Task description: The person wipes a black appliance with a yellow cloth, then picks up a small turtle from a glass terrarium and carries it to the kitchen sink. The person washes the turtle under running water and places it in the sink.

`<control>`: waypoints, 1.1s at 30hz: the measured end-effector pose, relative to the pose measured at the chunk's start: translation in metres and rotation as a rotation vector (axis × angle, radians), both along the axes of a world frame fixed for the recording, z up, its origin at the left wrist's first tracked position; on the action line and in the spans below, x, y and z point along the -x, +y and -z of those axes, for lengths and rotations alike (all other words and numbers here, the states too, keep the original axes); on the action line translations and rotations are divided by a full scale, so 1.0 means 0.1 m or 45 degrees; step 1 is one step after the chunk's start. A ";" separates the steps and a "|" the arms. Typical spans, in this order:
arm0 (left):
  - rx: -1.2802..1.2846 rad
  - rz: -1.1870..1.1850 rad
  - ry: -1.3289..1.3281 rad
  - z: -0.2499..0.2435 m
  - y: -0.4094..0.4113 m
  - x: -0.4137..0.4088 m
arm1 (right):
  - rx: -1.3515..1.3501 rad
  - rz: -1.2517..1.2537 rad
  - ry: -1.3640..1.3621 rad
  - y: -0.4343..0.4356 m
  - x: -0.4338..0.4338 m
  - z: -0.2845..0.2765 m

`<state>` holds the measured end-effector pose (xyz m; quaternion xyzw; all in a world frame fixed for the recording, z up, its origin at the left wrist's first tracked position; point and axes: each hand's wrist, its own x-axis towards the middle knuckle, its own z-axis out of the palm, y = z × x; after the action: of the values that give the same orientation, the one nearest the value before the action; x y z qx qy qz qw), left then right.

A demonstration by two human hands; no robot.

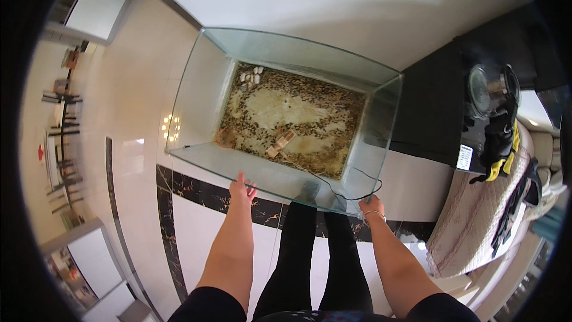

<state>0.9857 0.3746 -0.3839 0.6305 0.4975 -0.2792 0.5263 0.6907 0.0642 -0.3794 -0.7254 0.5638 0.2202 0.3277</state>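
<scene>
A large open-topped glass tank [272,183] stands before me, with scattered gravel [308,87] on its bottom. White stones [251,78] lie in its far left corner, and a round net with an orange rim [225,138] rests in the near left one. A beige pump-like device [280,144] lies near the front wall, its dark cord [333,188] running to the near right corner. My left hand [243,188] touches the front rim, fingers partly spread. My right hand [372,205] is closed on the rim by the near right corner.
Right of the tank is a black cabinet [429,103] with a glass lid [479,91] and black-and-yellow gloves [500,152] on top. A sofa with a quilted cover [469,223] stands at the lower right. A white wall [321,0] rises behind the tank; glossy tiled floor [134,98] extends left.
</scene>
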 end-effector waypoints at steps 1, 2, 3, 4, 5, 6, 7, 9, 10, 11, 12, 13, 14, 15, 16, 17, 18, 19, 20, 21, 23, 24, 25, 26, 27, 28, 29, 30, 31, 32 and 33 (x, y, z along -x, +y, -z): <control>0.018 -0.032 -0.015 0.01 0.06 -0.06 | -0.033 0.027 -0.075 0.02 0.05 0.00; 0.036 -0.062 -0.029 0.03 0.10 -0.11 | -0.068 0.054 -0.148 0.03 0.08 0.02; 0.041 -0.020 -0.067 0.06 0.14 -0.12 | -0.136 0.059 -0.072 0.06 0.00 -0.06; 0.052 0.030 -0.104 0.07 0.11 -0.13 | -0.261 0.277 -0.152 0.10 0.02 0.00; 0.063 0.082 -0.142 0.07 0.10 -0.15 | -0.386 0.497 -0.230 0.15 0.06 0.04; 0.067 0.058 -0.178 0.14 0.15 -0.14 | -0.519 0.708 -0.303 0.19 0.07 0.07; 0.066 0.036 -0.215 0.22 0.20 -0.15 | -0.529 0.694 -0.276 0.20 0.04 0.07; -0.007 0.019 -0.228 0.15 0.15 -0.17 | -0.534 0.689 -0.223 0.17 0.01 0.07; 0.004 0.040 -0.225 0.19 0.15 -0.17 | -0.539 0.677 -0.196 0.16 0.02 0.08; 0.014 0.062 -0.224 0.21 0.15 -0.17 | -0.544 0.666 -0.170 0.15 0.02 0.09; 0.024 0.083 -0.224 0.19 0.14 -0.18 | -0.550 0.654 -0.146 0.14 0.02 0.09; -0.003 0.098 -0.220 0.17 0.13 -0.17 | -0.549 0.648 -0.152 0.14 0.02 0.09; -0.031 0.114 -0.218 0.15 0.11 -0.15 | -0.547 0.643 -0.160 0.14 0.03 0.08; -0.058 0.130 -0.217 0.11 0.09 -0.16 | -0.546 0.639 -0.170 0.14 0.03 0.07; -0.064 0.148 -0.212 0.11 0.10 -0.15 | -0.550 0.632 -0.164 0.14 0.02 0.07; -0.071 0.167 -0.207 0.12 0.12 -0.13 | -0.554 0.625 -0.158 0.14 0.02 0.06; -0.079 0.187 -0.201 0.10 0.13 -0.12 | -0.561 0.621 -0.152 0.14 0.03 0.06; -0.108 0.189 -0.189 0.09 0.12 -0.12 | -0.581 0.646 -0.145 0.13 0.02 0.07; -0.108 0.179 -0.193 0.09 0.11 -0.11 | -0.590 0.639 -0.153 0.11 0.02 0.07; -0.107 0.175 -0.192 0.07 0.09 -0.10 | -0.598 0.638 -0.158 0.10 0.05 0.08; -0.102 0.191 -0.200 0.03 0.07 -0.09 | -0.603 0.608 -0.167 0.09 0.09 0.14; -0.108 0.204 -0.187 0.01 0.07 -0.09 | -0.609 0.622 -0.176 0.09 0.09 0.13; -0.114 0.217 -0.173 0.00 0.06 -0.10 | -0.614 0.636 -0.184 0.09 0.10 0.12; -0.119 0.231 -0.159 -0.01 0.06 -0.10 | -0.619 0.650 -0.192 0.09 0.09 0.11; -0.132 0.242 -0.150 0.01 0.08 -0.10 | -0.587 0.625 -0.182 0.10 0.06 0.09; -0.131 0.241 -0.148 0.03 0.11 -0.09 | -0.591 0.621 -0.182 0.11 0.05 0.09; -0.130 0.239 -0.145 0.05 0.15 -0.08 | -0.595 0.618 -0.181 0.13 0.07 0.10; -0.125 0.241 -0.142 0.04 0.14 -0.08 | -0.595 0.617 -0.181 0.12 0.07 0.10; -0.118 0.241 -0.138 0.05 0.13 -0.09 | -0.602 0.633 -0.170 0.11 0.06 0.12; -0.120 0.232 -0.130 0.05 0.12 -0.10 | -0.577 0.651 -0.186 0.13 0.06 0.13; -0.116 0.226 -0.120 0.07 0.11 -0.09 | -0.546 0.672 -0.200 0.15 0.10 0.12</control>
<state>0.9951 0.3852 -0.3909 0.7079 0.4266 -0.2718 0.4929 0.6811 0.0789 -0.3910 -0.4839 0.6461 0.1847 0.5606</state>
